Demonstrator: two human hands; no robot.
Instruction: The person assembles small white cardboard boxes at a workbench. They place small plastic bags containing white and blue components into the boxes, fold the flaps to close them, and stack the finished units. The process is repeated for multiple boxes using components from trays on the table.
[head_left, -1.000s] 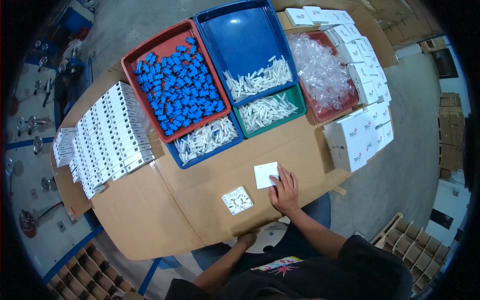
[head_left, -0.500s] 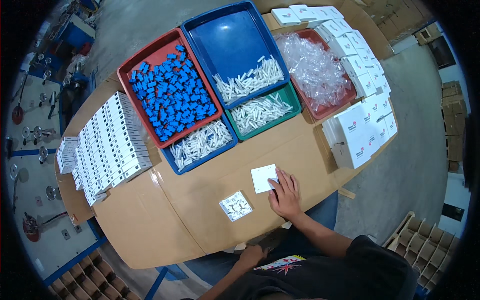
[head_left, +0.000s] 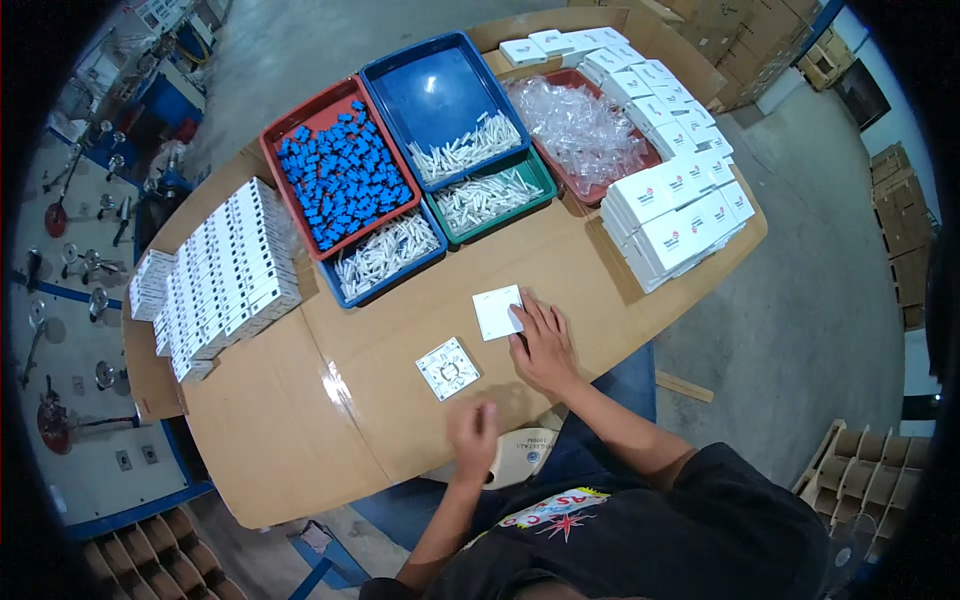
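A white square plate (head_left: 492, 315) lies flat on the cardboard-covered table. My right hand (head_left: 545, 345) rests at its right edge, fingers stretched out and the thumb and fingertips touching the plate. Left of it and a little nearer lies a white square frame (head_left: 448, 370) with its detailed inner side facing up; neither hand touches it. Above the table's near edge, just below that frame, is my left hand (head_left: 473, 437). It is smeared by motion and its fingers look bent, but whether they hold anything cannot be made out.
Across the back stand a red tray (head_left: 268, 150) of blue parts, blue (head_left: 400, 75) and green (head_left: 548, 190) trays of white pieces, and a red tray (head_left: 655, 155) of clear plastic bags. White boxes (head_left: 215, 270) are stacked left, more white boxes (head_left: 680, 235) right.
My left hand has risen from below the table's near edge toward the square frame. The right hand stays on the plate. The whole view has shifted with my head.
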